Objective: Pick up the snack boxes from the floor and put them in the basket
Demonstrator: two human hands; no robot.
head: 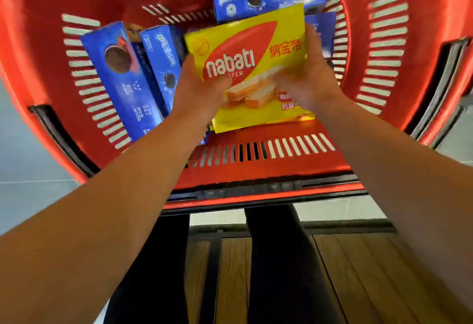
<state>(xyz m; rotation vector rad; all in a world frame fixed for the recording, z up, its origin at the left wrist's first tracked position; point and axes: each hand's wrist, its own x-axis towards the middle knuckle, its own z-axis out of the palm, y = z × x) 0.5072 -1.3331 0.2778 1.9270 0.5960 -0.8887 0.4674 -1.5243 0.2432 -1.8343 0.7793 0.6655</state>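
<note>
Your left hand [198,90] and right hand [311,75] both grip the yellow wafer box [252,49] mid-frame, inside the red basket [268,170].

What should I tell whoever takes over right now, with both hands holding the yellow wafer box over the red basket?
Left hand grips the left edge of the yellow cardboard Nabati wafer box; right hand holds its right edge.
The box is inside the red slotted plastic basket, above the blue cardboard cookie boxes lying there.
Done: several blue boxes are already in the basket.
Left: set the yellow box down and let go. The floor around is mostly out of view, so check for more boxes.
</note>
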